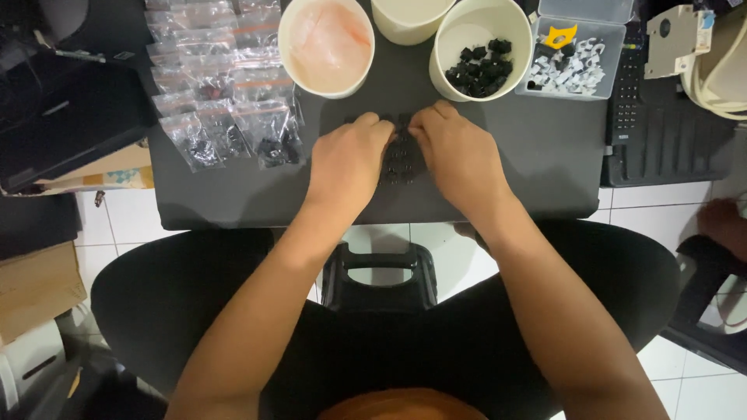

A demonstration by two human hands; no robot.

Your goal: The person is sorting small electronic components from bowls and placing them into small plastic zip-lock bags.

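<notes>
Fingers of left hand and right hand curled down, tips pressed onto a cluster of small black parts lying between both hands at middle of dark tabletop; whether any single part is pinched cannot be told, tips hidden. Just beyond right hand, a white cup holding more black pieces; right of it, a clear plastic box of white pieces. Beyond left hand, a white cup with pinkish contents, a third cup between. Far left, rows of small clear bags with dark parts inside. Near, below tabletop edge, a black stool.
</notes>
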